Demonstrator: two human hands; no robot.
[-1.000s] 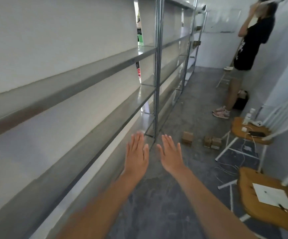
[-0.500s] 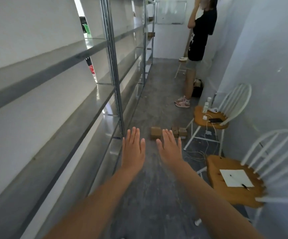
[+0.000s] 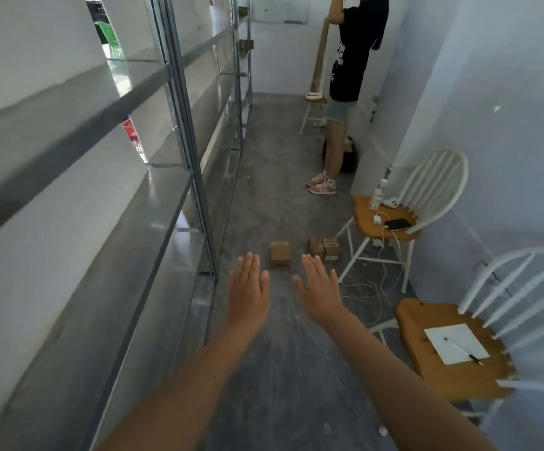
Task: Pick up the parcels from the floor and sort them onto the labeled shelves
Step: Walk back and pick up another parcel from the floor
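A small brown cardboard parcel stands alone on the grey floor ahead of me. A little to its right lies a cluster of small parcels, beside a chair leg. My left hand and my right hand are stretched out flat, palms down, fingers apart, holding nothing, both short of the parcels. Long metal shelves run along the left wall; a small box sits on a far upper shelf.
Two white chairs with wooden seats stand on the right: the near chair with paper and a pen, the far chair with a phone and chargers. Cables trail on the floor. A person stands farther down the narrow aisle.
My view has swung right and forward along the aisle, bringing the parcels closer and more central. Both hands stay outstretched, flat and empty.
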